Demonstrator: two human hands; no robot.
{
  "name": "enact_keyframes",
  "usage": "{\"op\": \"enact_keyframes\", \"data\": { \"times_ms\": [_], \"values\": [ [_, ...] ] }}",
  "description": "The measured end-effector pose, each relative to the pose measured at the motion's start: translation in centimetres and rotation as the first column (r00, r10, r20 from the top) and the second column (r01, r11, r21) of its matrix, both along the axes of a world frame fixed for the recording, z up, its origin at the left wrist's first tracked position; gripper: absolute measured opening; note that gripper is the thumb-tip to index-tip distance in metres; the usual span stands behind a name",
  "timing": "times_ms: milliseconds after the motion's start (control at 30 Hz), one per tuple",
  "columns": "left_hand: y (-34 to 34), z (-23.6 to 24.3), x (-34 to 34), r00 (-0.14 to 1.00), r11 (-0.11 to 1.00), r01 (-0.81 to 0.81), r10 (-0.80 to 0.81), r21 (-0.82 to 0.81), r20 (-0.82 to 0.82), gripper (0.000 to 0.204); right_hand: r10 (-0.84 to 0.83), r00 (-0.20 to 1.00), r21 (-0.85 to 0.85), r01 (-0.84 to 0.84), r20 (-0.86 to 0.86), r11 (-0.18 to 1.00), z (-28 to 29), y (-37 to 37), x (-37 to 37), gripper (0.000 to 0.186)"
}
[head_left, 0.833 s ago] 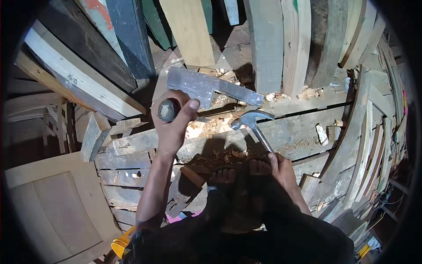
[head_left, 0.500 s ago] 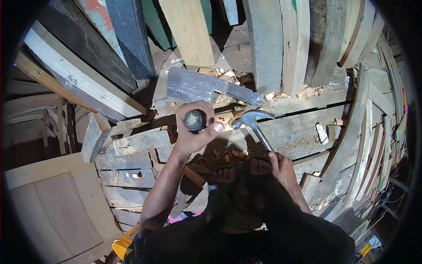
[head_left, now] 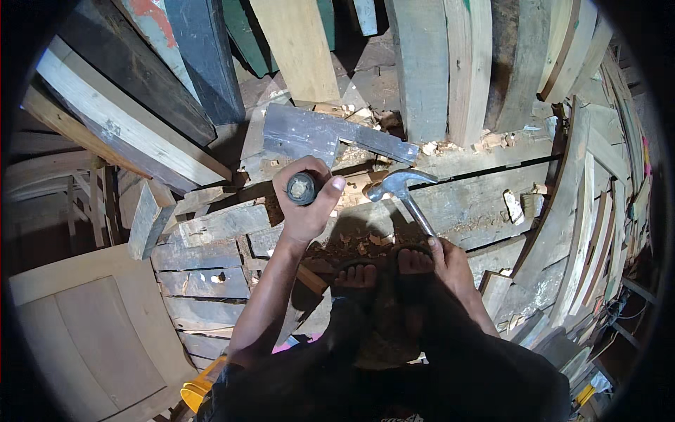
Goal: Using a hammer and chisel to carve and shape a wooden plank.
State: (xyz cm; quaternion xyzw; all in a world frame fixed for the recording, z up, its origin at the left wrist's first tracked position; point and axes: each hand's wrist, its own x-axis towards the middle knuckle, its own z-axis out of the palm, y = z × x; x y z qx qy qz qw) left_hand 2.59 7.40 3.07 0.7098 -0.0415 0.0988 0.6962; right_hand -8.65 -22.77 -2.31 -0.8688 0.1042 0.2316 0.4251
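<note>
My left hand (head_left: 309, 214) is wrapped round a dark cylindrical tool handle (head_left: 301, 188), seen end-on with a worn, pale top. Its lower part is hidden by the hand, so the kind of tool does not show. In my right hand (head_left: 455, 276) is a claw hammer (head_left: 415, 207), gripped by its metal shaft. The hammer's head points up and leftward, a little right of the left hand and apart from the handle. Beneath and beyond both hands lies a dark grey wooden board (head_left: 302, 133), with a narrower arm stretching right.
Thick planks (head_left: 422, 70) stand along the far side. Wood chips (head_left: 365, 243) litter the slatted wooden floor (head_left: 464, 200) near my feet (head_left: 355, 276). A panelled wooden door (head_left: 105, 337) lies at lower left, beside a yellow object (head_left: 195, 394). Curved timbers (head_left: 555, 211) lean at right.
My left hand and the dark handle have shifted slightly left. The hammer stays nearly in place, with both grips unchanged; the whole view has moved a little.
</note>
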Motion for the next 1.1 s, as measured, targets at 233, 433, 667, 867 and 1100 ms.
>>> {"op": "enact_keyframes", "data": {
  "times_ms": [233,433,667,867,1100],
  "values": [
    [-0.4,-0.3,1.2,0.987,0.985,-0.109,0.092,-0.135,-0.130,0.030,0.036,0.999,-0.023,-0.035,0.031,0.999,0.1,-0.3,-0.2,0.059],
    [-1.3,-0.8,2.5,0.976,0.977,-0.202,0.194,-0.071,-0.101,0.025,-0.013,0.956,0.219,0.080,-0.294,0.973,1.7,-1.1,0.1,0.063],
    [-3.1,0.2,2.1,0.979,0.979,-0.200,0.201,-0.025,0.044,0.018,-0.037,0.996,0.128,0.026,0.082,0.991,10.8,-2.2,4.9,0.053],
    [-3.0,0.1,1.6,0.985,0.986,-0.166,0.167,-0.022,0.033,0.014,-0.095,0.828,0.259,-0.062,0.553,0.964,17.8,-0.7,7.0,0.053],
    [-3.4,-0.1,1.2,0.993,0.989,-0.109,0.113,-0.103,0.040,0.008,0.348,0.890,-0.243,-0.283,0.294,0.928,18.7,1.9,7.2,0.048]
  ]
}}
